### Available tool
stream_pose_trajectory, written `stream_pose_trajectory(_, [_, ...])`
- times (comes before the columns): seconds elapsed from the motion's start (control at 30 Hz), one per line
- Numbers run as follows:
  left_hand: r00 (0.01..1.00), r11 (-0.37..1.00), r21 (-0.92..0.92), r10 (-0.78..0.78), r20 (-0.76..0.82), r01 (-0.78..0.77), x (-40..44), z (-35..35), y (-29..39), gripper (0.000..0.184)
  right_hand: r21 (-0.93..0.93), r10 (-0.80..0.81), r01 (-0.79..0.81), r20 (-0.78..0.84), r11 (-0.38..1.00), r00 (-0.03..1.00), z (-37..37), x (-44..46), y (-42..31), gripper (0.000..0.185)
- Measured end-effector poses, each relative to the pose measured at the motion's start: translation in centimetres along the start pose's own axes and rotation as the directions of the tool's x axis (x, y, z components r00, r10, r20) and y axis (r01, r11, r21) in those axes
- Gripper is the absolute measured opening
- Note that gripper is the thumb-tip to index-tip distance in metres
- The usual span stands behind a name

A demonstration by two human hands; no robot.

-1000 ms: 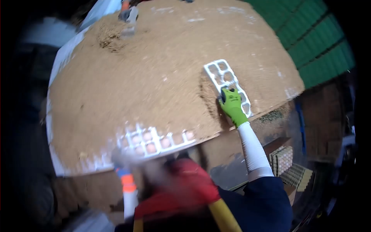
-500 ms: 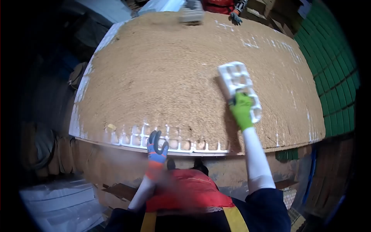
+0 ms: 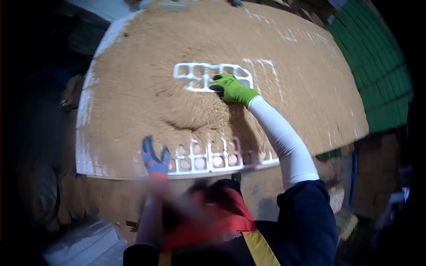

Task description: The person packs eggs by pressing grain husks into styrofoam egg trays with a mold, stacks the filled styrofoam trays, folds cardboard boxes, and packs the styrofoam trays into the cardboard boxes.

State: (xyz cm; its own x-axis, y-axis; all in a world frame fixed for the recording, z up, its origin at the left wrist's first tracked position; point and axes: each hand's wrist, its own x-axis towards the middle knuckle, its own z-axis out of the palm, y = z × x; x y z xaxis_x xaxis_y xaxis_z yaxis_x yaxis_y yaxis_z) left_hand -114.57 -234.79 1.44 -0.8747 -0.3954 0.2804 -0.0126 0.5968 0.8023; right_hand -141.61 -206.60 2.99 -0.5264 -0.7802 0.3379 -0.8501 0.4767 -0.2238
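Observation:
My right hand [image 3: 236,91], in a green glove with dark fingertips, grips the near side of a white multi-compartment tray [image 3: 206,82]. The tray lies across the loose tan, grainy material [image 3: 146,80], some of it showing in the compartments. My left hand [image 3: 155,163], in a blue and orange glove, is open near the front edge, thumb and fingers apart. Beside it, white dividers [image 3: 209,156] stick out of the grains. Round pale-brown things [image 3: 200,163], perhaps eggs, sit in several of those front compartments.
White divider lines show through the grains at the far right [image 3: 290,37] and along the left edge [image 3: 84,137]. Green stacked blocks [image 3: 370,66] stand to the right. At the far edge, a grey tray [image 3: 172,5] and part of another person's glove [image 3: 235,2] are visible.
My right hand has swung the white tray leftward and turned it crosswise, leaving a ridge and furrow in the grains. My left hand has shifted left. The view has tilted nearer.

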Motion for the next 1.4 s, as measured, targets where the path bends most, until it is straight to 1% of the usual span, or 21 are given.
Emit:
stream_pose_trajectory(0.03, [0.985,0.925,0.342,0.167,0.031,-0.167,1.9,0.1,0.3,0.069,-0.025,-0.043,0.044,0.030,0.999,0.999,-1.1,-1.3,-1.7,0.026])
stream_pose_trajectory(0.2, [0.891,0.880,0.354,0.146,0.430,-0.316,1.2,7.2,5.1,0.088,-0.115,0.033,-0.001,0.268,0.993,0.963,-7.3,-12.1,-5.4,0.031])
stream_pose_trajectory(0.23, [0.840,0.933,0.151,0.214,0.499,-0.328,-0.2,9.1,6.9,0.086,-0.145,0.227,-0.183,0.403,0.972,0.886,-9.0,-15.2,-5.5,0.039])
stream_pose_trajectory(0.27, [0.785,0.949,-0.052,0.287,0.549,-0.311,-1.8,10.9,8.4,0.085,-0.176,0.355,-0.318,0.252,0.931,0.900,-10.7,-19.7,-5.4,0.040])
stream_pose_trajectory(0.33, [0.716,0.923,-0.266,0.384,0.583,-0.278,-4.4,13.3,11.3,0.076,-0.315,0.743,-0.680,0.158,0.662,0.650,-15.3,-24.8,-8.4,0.040])
stream_pose_trajectory(0.47, [0.710,0.883,-0.423,0.431,0.557,-0.204,-5.2,12.7,12.1,0.063,-0.426,0.893,-0.902,-0.374,0.073,0.249,-14.7,-31.8,-10.1,0.045])
stream_pose_trajectory(0.5, [0.749,0.892,-0.416,0.395,0.533,-0.174,-4.9,12.1,10.8,0.058,-0.252,0.970,-0.966,-0.243,-0.063,0.000,-14.1,-30.4,-11.1,0.045])
stream_pose_trajectory(0.57, [0.809,0.908,-0.396,0.336,0.483,-0.140,-3.8,10.9,9.1,0.056,-0.488,0.759,-0.863,-0.512,0.129,0.403,-6.2,-29.3,-10.6,0.041])
stream_pose_trajectory(0.63, [0.852,0.924,-0.337,0.317,0.417,-0.178,-3.6,8.9,8.0,0.059,-0.165,0.872,-0.944,-0.365,0.284,0.326,-5.8,-20.9,-14.5,0.036])
stream_pose_trajectory(0.67, [0.871,0.927,-0.297,0.331,0.363,-0.228,-3.4,8.0,7.7,0.058,-0.180,0.738,-0.866,-0.460,0.467,0.493,-3.1,-18.6,-15.2,0.033])
stream_pose_trajectory(0.77, [0.930,0.973,-0.065,0.230,0.288,-0.221,-3.0,6.1,5.2,0.057,-0.633,0.562,-0.571,-0.248,0.522,0.789,-2.7,-9.1,-23.3,0.034])
stream_pose_trajectory(0.8, [0.937,0.969,0.025,0.232,0.261,-0.247,-2.9,5.3,3.8,0.059,-0.326,0.622,-0.592,-0.015,0.737,0.783,-1.1,-6.8,-24.5,0.038])
stream_pose_trajectory(0.87, [0.978,0.967,0.160,0.184,0.096,-0.198,-3.6,3.9,1.3,0.055,-0.277,0.428,-0.399,0.048,0.874,0.903,1.5,-3.7,-27.3,0.045])
stream_pose_trajectory(0.97, [0.992,0.970,0.234,0.047,0.117,-0.073,-4.7,0.5,-0.4,0.057,-0.351,0.179,-0.227,-0.165,0.908,0.970,3.6,-3.7,-26.5,0.041])
stream_pose_trajectory(1.0, [0.982,0.957,0.266,0.071,0.175,-0.117,-5.1,-0.6,-0.3,0.055,-0.106,0.313,-0.314,-0.033,0.943,0.949,2.0,-3.5,-25.3,0.032])
stream_pose_trajectory(1.03, [0.987,0.994,0.099,0.035,0.160,-0.051,-5.4,-1.2,0.7,0.053,-0.207,0.305,-0.310,-0.055,0.928,0.951,1.9,-5.0,-22.9,0.022])
stream_pose_trajectory(1.13, [0.993,0.963,-0.268,0.022,0.116,0.010,-5.7,-1.4,2.2,0.052,-0.959,0.275,-0.111,-0.036,0.259,0.961,-3.6,-11.3,-15.1,0.028])
stream_pose_trajectory(1.17, [0.971,0.974,0.120,0.171,0.167,-0.192,-5.2,-2.4,2.5,0.045,-0.937,0.431,-0.303,-0.203,0.176,0.879,-1.5,-13.6,-11.0,0.034])
stream_pose_trajectory(1.2, [0.960,0.951,0.222,0.165,0.226,-0.215,-4.5,-2.9,2.6,0.045,-0.408,0.809,-0.831,-0.290,0.379,0.511,-1.4,-13.9,-6.9,0.044])
stream_pose_trajectory(1.37, [0.921,0.894,0.306,0.228,0.317,-0.327,-1.8,-4.2,0.9,0.051,-0.366,0.645,-0.722,-0.328,0.587,0.690,0.8,-3.1,-6.1,0.039])
stream_pose_trajectory(1.4, [0.910,0.888,0.299,0.245,0.333,-0.349,-1.0,-4.6,0.2,0.052,-0.288,0.665,-0.680,-0.161,0.675,0.729,2.3,0.8,-6.9,0.032])
